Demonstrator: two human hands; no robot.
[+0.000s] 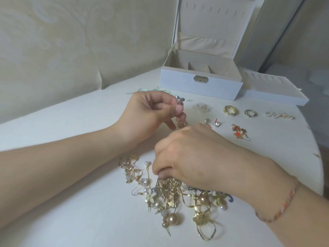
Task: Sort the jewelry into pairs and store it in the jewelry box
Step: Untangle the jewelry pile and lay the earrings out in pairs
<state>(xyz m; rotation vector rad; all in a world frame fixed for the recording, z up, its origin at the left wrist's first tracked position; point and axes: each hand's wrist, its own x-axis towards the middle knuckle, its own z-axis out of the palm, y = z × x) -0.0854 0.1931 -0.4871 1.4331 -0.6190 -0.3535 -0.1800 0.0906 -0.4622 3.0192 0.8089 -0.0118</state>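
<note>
My left hand (151, 111) pinches a small dangling earring (180, 111) above the middle of the table (71, 122). My right hand (192, 157) curls down into the tangled jewelry pile (178, 198) near the front edge, fingertips gripping a gold piece. The jewelry box (201, 82) stands open at the far edge, sorted pairs just before it.

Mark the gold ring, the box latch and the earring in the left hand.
gold ring (230, 110), head view, on its front band.
box latch (200, 80), head view, centre of the brass plate.
earring (182, 122), head view, on its pink pendant below the left hand (151, 111).
</note>
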